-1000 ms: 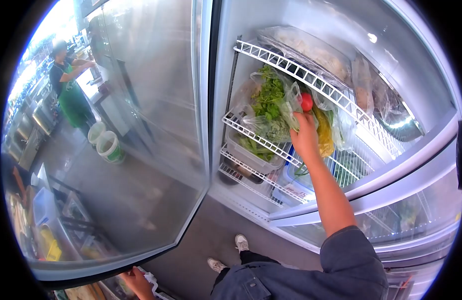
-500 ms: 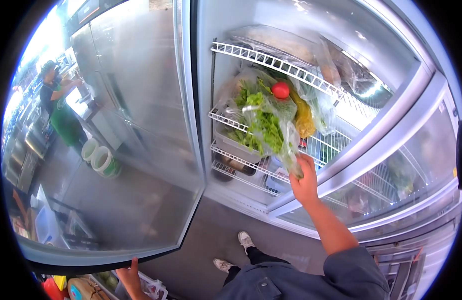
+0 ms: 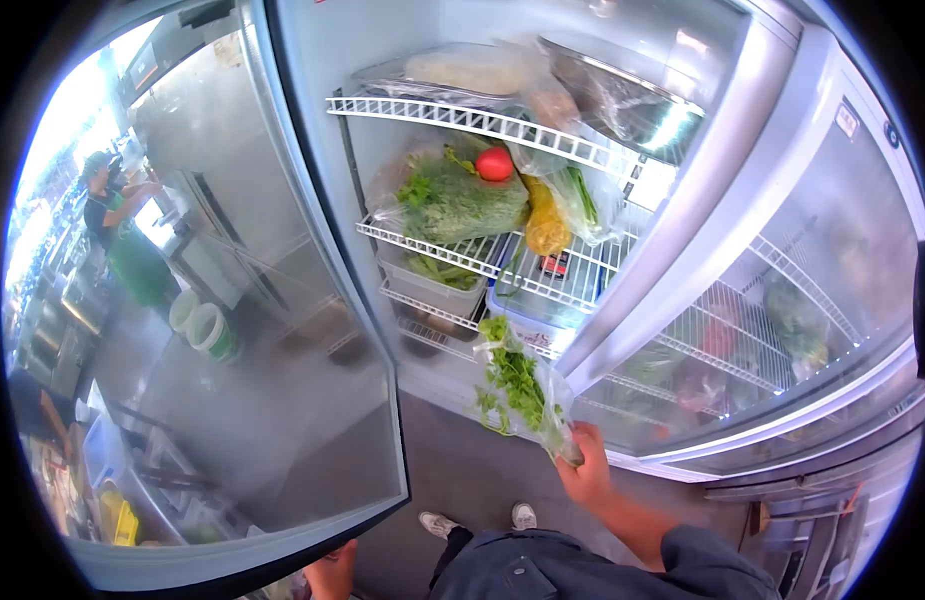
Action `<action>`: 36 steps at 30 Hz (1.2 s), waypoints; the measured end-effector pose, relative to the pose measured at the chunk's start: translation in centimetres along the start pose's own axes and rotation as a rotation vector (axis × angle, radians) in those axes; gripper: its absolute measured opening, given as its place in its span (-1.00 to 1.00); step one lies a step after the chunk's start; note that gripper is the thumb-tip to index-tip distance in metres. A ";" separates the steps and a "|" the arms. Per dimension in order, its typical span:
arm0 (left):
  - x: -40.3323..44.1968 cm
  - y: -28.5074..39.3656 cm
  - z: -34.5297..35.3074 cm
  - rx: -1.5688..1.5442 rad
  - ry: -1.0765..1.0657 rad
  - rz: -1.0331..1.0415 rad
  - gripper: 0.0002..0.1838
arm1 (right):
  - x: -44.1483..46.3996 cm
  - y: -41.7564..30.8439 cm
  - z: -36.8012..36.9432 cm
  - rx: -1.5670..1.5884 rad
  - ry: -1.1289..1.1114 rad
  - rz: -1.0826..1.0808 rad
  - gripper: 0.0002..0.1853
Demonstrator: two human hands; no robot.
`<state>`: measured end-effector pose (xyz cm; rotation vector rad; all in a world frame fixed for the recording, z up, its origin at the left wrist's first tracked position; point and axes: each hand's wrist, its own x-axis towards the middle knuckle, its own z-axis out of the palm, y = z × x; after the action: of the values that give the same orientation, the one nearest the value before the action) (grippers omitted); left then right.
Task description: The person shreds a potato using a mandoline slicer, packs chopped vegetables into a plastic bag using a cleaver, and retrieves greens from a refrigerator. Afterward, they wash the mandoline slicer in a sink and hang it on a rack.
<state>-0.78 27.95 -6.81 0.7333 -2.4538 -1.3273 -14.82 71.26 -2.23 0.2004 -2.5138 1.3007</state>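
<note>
My right hand (image 3: 585, 470) is closed round the gathered end of a clear plastic bag of leafy green herbs (image 3: 517, 385). The bunch hangs in front of the fridge opening, with leaves sticking out toward the shelves. My left hand (image 3: 330, 572) is at the bottom edge of the open glass fridge door (image 3: 394, 440), thumb against the rim; its other fingers are mostly hidden. On the middle wire shelf (image 3: 432, 243) lie a bag of greens (image 3: 462, 205), a red round vegetable (image 3: 494, 164), a yellow bagged item (image 3: 547, 230) and bagged green stalks (image 3: 587, 200).
Covered trays (image 3: 462, 70) stand on the top shelf. A lower container (image 3: 437, 275) holds greens. To the right is a closed glass door (image 3: 742, 330). Through the open door a person in a green apron (image 3: 137, 260) and white buckets (image 3: 210, 330) show.
My right hand has drawn the bag of herbs out of the fridge, down toward my body. My left hand and the door's lower edge appear shifted right and lower as the view turned.
</note>
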 end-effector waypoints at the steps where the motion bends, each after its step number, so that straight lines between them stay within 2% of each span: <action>1: -1.1 1.9 1.7 0.009 0.007 0.000 -0.58 | -0.9 0.8 -1.2 0.015 -0.018 0.027 -0.52; 3: -3.0 6.2 5.2 -0.151 -0.102 -0.036 -0.67 | -2.9 2.5 -4.1 0.010 -0.022 0.016 -0.52; 4: -3.9 8.4 6.9 -0.043 -0.110 0.057 -0.69 | -4.1 3.5 -5.5 -0.001 -0.023 -0.001 -0.52; 5: -4.6 8.9 8.4 0.004 -0.166 -0.006 -0.69 | -5.2 4.3 -6.8 0.008 -0.025 -0.001 -0.52; 7: -5.8 13.7 11.0 0.207 -0.221 0.033 -0.73 | -7.3 5.8 -9.4 -0.008 0.047 -0.014 -0.53; 10: -6.5 14.8 16.1 0.329 -0.338 0.196 -0.73 | -9.9 6.8 -13.5 -0.075 0.075 0.007 -0.50; 11: -6.4 15.9 17.9 0.358 -0.364 0.284 -0.72 | -10.8 7.1 -14.5 -0.072 0.072 0.006 -0.50; 13: -6.4 18.9 20.8 0.156 -0.440 0.299 -0.62 | -12.1 7.2 -16.5 -0.117 0.160 -0.045 -0.53; 15: -6.7 21.1 22.1 0.136 -0.493 0.348 -0.56 | -13.3 6.3 -18.5 -0.146 0.150 -0.044 -0.53; 17: -7.3 21.6 22.3 0.114 -0.538 0.392 -0.50 | -14.1 5.8 -19.8 -0.173 0.133 -0.051 -0.53; 19: -7.8 21.2 21.9 0.151 -0.670 0.381 -0.49 | -14.6 5.7 -20.2 -0.208 0.113 -0.112 -0.51; 20: -7.9 20.5 21.4 0.146 -0.653 0.370 -0.49 | -14.3 5.5 -19.8 -0.203 0.099 -0.126 -0.51; 22: -8.0 18.3 20.0 0.219 -0.676 0.369 -0.53 | -13.7 4.5 -18.4 -0.196 -0.005 -0.169 -0.48; 26: -7.3 12.7 15.6 0.191 -0.600 0.265 -0.55 | -8.3 1.8 -10.4 -0.065 -0.098 -0.322 -0.48; 32: -5.3 5.2 5.4 0.149 -0.382 0.007 -0.59 | 0.8 -6.7 7.6 0.150 -0.262 -0.521 -0.47; 36: -4.6 -0.8 -2.2 0.096 -0.172 -0.128 -0.61 | 3.7 -14.4 19.9 0.239 -0.424 -0.590 -0.56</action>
<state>4.36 28.54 -6.19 0.8452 -2.6616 -1.3781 -18.63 46.78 -0.70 1.2801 -2.3029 1.3881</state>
